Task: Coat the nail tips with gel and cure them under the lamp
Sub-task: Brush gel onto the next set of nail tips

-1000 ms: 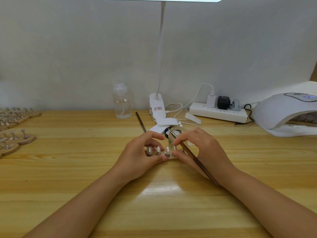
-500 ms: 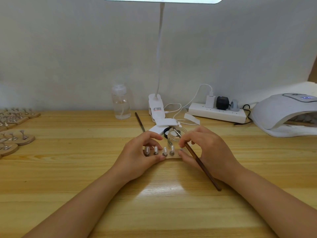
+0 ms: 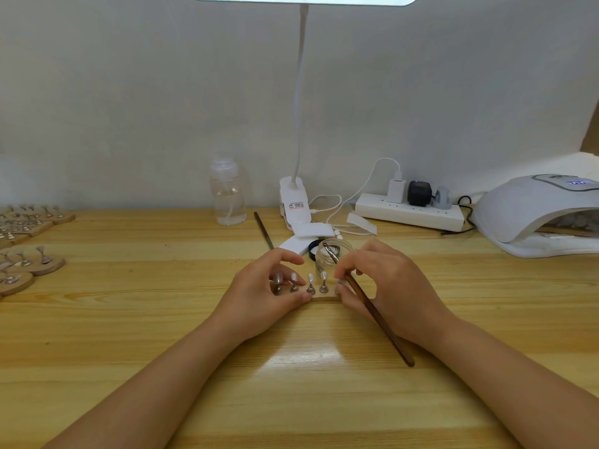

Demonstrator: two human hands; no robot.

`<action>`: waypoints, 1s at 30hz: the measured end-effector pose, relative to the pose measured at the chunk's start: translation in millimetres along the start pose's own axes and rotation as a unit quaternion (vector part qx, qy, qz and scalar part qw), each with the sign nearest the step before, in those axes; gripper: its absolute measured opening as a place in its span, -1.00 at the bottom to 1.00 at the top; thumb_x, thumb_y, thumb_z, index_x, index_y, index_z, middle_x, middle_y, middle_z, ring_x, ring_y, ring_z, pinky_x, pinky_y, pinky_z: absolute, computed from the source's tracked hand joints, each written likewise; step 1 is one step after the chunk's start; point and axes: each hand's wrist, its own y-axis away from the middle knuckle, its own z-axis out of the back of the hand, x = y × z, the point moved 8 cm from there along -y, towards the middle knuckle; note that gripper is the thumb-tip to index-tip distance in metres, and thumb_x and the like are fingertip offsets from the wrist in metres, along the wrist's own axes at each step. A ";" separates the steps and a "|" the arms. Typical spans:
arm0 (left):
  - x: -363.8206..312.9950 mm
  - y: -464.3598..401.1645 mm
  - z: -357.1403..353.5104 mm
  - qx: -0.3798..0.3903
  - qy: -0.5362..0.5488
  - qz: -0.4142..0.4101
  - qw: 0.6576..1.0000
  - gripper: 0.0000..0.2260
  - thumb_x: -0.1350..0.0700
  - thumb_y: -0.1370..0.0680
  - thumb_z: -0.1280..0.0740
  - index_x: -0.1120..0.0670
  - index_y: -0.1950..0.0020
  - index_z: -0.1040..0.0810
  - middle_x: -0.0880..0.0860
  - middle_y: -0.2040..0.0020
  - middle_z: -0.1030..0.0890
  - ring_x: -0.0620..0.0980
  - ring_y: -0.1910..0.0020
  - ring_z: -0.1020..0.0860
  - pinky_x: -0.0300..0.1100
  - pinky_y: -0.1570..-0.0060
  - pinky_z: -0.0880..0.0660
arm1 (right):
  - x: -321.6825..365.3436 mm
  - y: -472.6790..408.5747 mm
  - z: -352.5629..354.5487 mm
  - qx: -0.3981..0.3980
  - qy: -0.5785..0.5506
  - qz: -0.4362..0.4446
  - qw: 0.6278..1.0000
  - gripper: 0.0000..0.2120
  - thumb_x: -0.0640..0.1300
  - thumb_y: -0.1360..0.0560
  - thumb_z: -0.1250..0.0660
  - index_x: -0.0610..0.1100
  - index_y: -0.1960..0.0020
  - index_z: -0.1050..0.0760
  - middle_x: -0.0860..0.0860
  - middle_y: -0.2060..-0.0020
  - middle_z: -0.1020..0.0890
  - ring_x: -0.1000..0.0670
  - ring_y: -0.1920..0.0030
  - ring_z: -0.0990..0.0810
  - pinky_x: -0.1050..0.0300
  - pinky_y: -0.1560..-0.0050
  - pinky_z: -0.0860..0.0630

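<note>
Your wooden surface [image 3: 129,335] fills the lower half of the view. At three o'clock sits the white curing lamp [image 3: 534,212], well apart from your hands. The desk lamp [image 3: 293,202] rises at twelve o'clock, with a power strip [image 3: 410,213] between it and the curing lamp and a clear bottle [image 3: 227,196] at eleven. More wooden stands with nail tips [image 3: 29,264] lie at nine o'clock.

Your left hand [image 3: 262,296] curls round the left end of the small wooden holder [image 3: 324,298] at centre, thumb on its near edge and fingers arched over two of the pegs. Your right hand [image 3: 385,286] pinches a brown-handled brush [image 3: 372,309] while its fingers close on the holder's right end; the handle slants to five o'clock and the brush head points to eleven, over the glass jar [image 3: 334,257] just behind the holder.

The nail tips [image 3: 310,279] stand upright in a row on the holder, between your two hands.
</note>
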 end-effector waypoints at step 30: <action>-50.5 16.0 7.3 -0.107 -0.116 -0.177 0.971 -0.92 0.03 -0.35 -0.39 -0.08 0.17 -0.57 -0.24 0.23 -0.57 -0.24 0.20 -0.47 -0.26 -0.02 -0.19 | 7.0 -1.2 -4.6 -0.086 -0.143 -0.087 0.982 -0.86 -0.02 -0.35 -0.32 -0.01 0.11 -0.46 0.18 0.24 -0.53 0.16 0.18 -0.51 0.52 0.11 -0.31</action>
